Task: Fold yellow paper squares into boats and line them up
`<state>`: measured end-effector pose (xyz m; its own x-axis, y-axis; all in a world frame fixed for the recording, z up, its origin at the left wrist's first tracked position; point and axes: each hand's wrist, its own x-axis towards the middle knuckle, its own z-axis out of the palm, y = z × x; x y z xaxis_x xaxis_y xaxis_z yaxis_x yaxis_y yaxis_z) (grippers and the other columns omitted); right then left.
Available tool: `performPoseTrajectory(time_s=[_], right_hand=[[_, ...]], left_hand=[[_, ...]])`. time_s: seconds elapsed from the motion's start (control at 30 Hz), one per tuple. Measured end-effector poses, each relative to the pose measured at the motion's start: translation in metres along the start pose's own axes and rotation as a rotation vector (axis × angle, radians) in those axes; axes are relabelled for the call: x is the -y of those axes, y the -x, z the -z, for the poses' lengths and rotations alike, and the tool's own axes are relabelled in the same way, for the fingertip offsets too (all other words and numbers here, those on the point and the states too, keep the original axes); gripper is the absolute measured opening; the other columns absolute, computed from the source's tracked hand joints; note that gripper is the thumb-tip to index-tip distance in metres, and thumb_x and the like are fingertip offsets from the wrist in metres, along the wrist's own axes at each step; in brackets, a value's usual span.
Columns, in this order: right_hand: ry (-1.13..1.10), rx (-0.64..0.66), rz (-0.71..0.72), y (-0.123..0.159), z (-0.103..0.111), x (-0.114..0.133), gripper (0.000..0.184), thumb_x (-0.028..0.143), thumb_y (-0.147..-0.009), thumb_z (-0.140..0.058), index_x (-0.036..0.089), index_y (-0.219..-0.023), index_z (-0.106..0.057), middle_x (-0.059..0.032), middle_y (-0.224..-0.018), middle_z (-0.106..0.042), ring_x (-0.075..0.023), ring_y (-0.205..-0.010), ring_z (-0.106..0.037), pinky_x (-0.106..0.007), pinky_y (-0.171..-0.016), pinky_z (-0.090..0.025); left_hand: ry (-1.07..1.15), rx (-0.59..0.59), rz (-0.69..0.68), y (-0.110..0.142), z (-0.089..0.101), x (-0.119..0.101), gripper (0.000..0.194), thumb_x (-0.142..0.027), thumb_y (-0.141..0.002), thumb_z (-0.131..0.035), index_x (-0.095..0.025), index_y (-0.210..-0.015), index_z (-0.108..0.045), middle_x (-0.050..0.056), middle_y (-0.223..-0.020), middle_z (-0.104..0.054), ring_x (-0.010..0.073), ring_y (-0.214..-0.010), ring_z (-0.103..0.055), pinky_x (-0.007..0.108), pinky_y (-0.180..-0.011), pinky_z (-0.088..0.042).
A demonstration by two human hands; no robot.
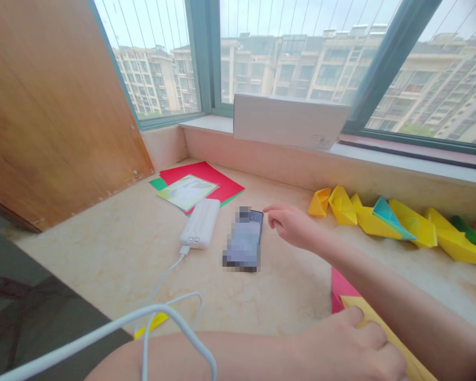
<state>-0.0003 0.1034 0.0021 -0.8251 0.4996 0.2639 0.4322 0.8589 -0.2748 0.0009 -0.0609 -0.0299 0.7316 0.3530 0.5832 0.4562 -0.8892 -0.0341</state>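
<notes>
My right hand (pixel 287 225) hovers just right of a smartphone (pixel 244 243), part of which is blurred out. Its index finger points toward the phone's upper edge, the other fingers are curled, and nothing is in it. Across the lower part of the view reaches my left forearm, ending in my left hand (pixel 357 346). That hand's fingers are bent over a sheet of yellow paper (pixel 396 338); the fingertips are hidden. Under the yellow sheet a piece of red paper (pixel 341 291) shows.
A white power bank (pixel 200 225) with a white cable (pixel 162 280) lies left of the phone. Behind it are red sheets (pixel 218 180) and a printed card (pixel 188 191). Folded paper boats (pixel 410 222) line the right. A white box (pixel 285 121) stands on the windowsill.
</notes>
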Motion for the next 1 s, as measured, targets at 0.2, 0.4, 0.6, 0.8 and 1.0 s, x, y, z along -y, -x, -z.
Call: performPoseTrajectory(time_s=[0.2,0.4,0.6,0.8,1.0], right_hand=[[-0.048,0.057,0.0,-0.013,-0.004,-0.004,0.024,0.002,-0.077,-0.045,0.019,-0.064,-0.054,-0.0066,-0.096,-0.071,-0.0205,-0.093,-0.063,-0.03,-0.083,-0.044],[-0.065,0.065,-0.001,-0.017,-0.02,-0.004,0.023,0.001,-0.077,-0.045,0.019,-0.073,-0.059,-0.0064,-0.086,-0.067,-0.0189,-0.084,-0.059,-0.028,-0.077,-0.043],[-0.093,0.059,0.034,-0.012,-0.012,0.004,0.024,0.002,-0.081,-0.045,0.019,-0.071,-0.058,-0.0058,-0.088,-0.07,-0.02,-0.091,-0.063,-0.031,-0.083,-0.046],[-0.185,0.036,0.127,0.019,0.003,0.012,0.032,-0.006,-0.077,-0.041,0.02,-0.069,-0.056,-0.0058,-0.106,-0.073,-0.0215,-0.117,-0.062,-0.04,-0.099,-0.046],[-0.201,0.116,0.21,0.032,0.004,0.026,0.033,-0.008,-0.077,-0.042,0.021,-0.071,-0.058,-0.0039,-0.11,-0.073,-0.0204,-0.123,-0.059,-0.042,-0.104,-0.045]], left_hand=[[0.006,-0.018,0.011,-0.001,0.01,0.004,0.042,-0.053,-0.089,-0.057,-0.021,-0.062,-0.06,0.004,-0.066,-0.056,0.0238,-0.071,-0.059,0.036,-0.059,-0.04],[-0.03,-0.005,-0.004,-0.001,0.015,0.002,0.042,-0.052,-0.089,-0.058,-0.02,-0.061,-0.061,0.004,-0.064,-0.056,0.0223,-0.071,-0.06,0.034,-0.057,-0.038],[-0.021,-0.02,0.001,-0.002,0.013,0.002,0.042,-0.049,-0.087,-0.062,-0.021,-0.056,-0.056,0.003,-0.062,-0.056,0.0226,-0.067,-0.06,0.034,-0.054,-0.037],[-0.029,-0.02,-0.001,-0.002,0.014,0.0,0.04,-0.051,-0.083,-0.067,-0.022,-0.057,-0.056,0.002,-0.063,-0.057,0.0236,-0.068,-0.06,0.035,-0.054,-0.038],[-0.042,-0.027,0.017,-0.001,0.011,0.0,0.041,-0.055,-0.084,-0.065,-0.022,-0.058,-0.061,0.003,-0.061,-0.059,0.0233,-0.068,-0.06,0.034,-0.054,-0.038]])
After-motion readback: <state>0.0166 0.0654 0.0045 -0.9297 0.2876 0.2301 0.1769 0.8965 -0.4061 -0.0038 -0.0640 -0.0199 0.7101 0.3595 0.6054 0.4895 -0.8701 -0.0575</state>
